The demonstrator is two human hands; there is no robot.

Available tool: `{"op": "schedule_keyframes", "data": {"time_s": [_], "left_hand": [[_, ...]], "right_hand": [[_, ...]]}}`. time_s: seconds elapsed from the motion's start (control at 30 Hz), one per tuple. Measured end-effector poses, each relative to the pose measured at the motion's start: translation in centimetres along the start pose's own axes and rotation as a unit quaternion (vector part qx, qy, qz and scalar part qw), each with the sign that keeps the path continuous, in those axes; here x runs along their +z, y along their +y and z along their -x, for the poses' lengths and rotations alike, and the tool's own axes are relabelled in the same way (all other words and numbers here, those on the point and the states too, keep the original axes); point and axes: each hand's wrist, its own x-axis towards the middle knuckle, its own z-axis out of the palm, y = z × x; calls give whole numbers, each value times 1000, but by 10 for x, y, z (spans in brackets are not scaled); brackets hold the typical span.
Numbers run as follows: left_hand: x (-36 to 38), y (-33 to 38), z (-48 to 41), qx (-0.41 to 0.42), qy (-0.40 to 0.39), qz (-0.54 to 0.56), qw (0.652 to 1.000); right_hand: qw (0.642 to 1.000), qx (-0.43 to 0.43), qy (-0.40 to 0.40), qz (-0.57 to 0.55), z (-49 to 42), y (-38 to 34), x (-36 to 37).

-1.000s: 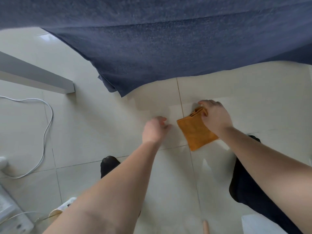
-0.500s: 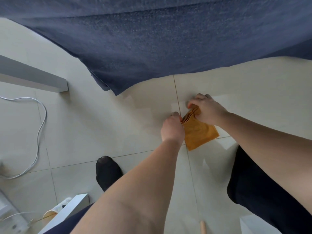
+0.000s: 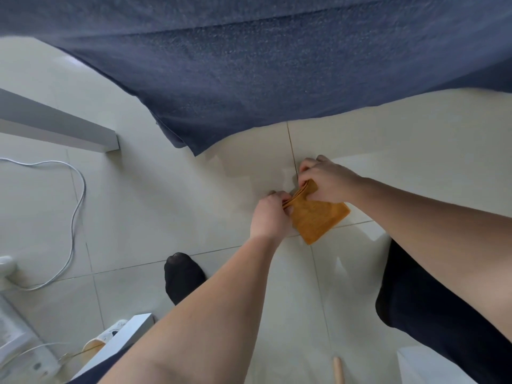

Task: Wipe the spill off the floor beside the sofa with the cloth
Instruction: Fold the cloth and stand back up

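An orange folded cloth (image 3: 318, 217) lies on the pale tiled floor (image 3: 166, 206) just in front of the dark blue sofa (image 3: 249, 65). My left hand (image 3: 268, 214) pinches the cloth's folded top edge at its left corner. My right hand (image 3: 327, 181) grips the same edge from the right, fingers curled over it. A faint wet sheen (image 3: 279, 173) shows on the tile just beyond the cloth, near the sofa's hem.
A white cable (image 3: 74, 217) loops over the floor at left, below a grey-white beam (image 3: 55, 126). My black-socked foot (image 3: 182, 275) and dark trouser leg (image 3: 429, 314) flank the cloth. A white panel (image 3: 122, 336), a slipper (image 3: 102, 339) and a wooden stick tip (image 3: 338, 370) lie near the bottom.
My left hand moved right from the bare tile and took hold of the cloth's folded edge. My right hand stays on the cloth, which has bunched slightly at the top.
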Motion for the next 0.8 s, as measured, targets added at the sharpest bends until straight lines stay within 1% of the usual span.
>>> {"op": "schedule_keyframes", "data": {"time_s": [0.07, 0.13, 0.3, 0.5, 0.6, 0.7, 0.8], "left_hand": [[-8, 2, 8, 8, 7, -4, 1000], [-17, 5, 17, 18, 18, -8, 1000], [-51, 20, 45, 54, 55, -17, 997], [-106, 49, 93, 104, 118, -32, 987], [-138, 65, 121, 118, 136, -32, 983], [-169, 83, 149, 122, 144, -32, 981], [-200, 96, 182, 120, 126, 3, 985]], "right_hand": [[1000, 14, -13, -17, 6, -5, -6], [999, 34, -7, -26, 17, -11, -13], [996, 54, 64, -41, 56, -35, -35], [989, 41, 140, -8, 117, -76, -71], [984, 34, 176, -15, 150, -99, -98], [977, 37, 209, -22, 183, -122, -126], [965, 48, 248, -65, 220, -146, -148]]}}
